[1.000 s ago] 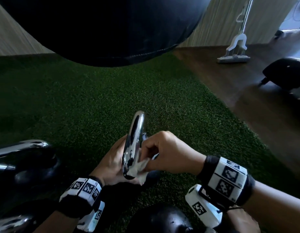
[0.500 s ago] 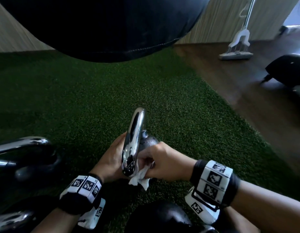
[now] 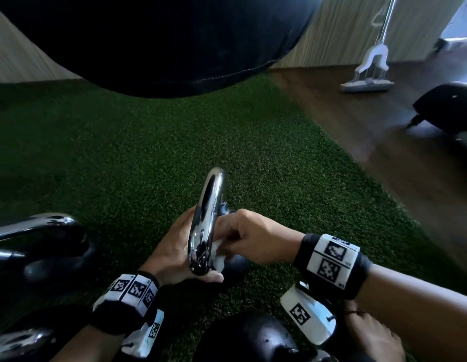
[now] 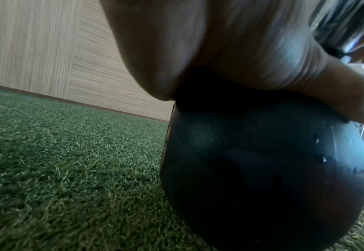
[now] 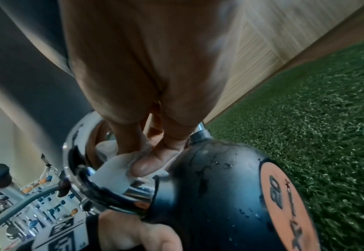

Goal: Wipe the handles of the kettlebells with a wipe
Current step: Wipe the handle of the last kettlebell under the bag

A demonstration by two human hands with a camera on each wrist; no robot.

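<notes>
A black kettlebell [image 5: 219, 195] with an orange label stands on the green turf, its chrome handle [image 3: 206, 223] pointing up in the middle of the head view. My left hand [image 3: 174, 252] holds it at the handle's near base, palm on top of the ball [image 4: 262, 169] and thumb [image 3: 208, 278] wrapped under the chrome. My right hand [image 3: 242, 239] pinches a white wipe [image 3: 218, 257] against the inner side of the handle's lower part. In the right wrist view the wipe [image 5: 112, 169] is bunched under my fingertips [image 5: 146, 166] beside the chrome loop [image 5: 73, 152].
Two more chrome-handled kettlebells [image 3: 31, 226] [image 3: 18, 338] stand at the left, and a third [image 3: 248, 340] sits close below my wrists. A large black bag [image 3: 161, 35] hangs overhead at the back. On the wooden floor at right are a mop [image 3: 368, 64] and a black object [image 3: 446, 111].
My right hand has rubbed the wipe along the lower part of the handle and drawn it in under the fingers. The left hand has kept its hold.
</notes>
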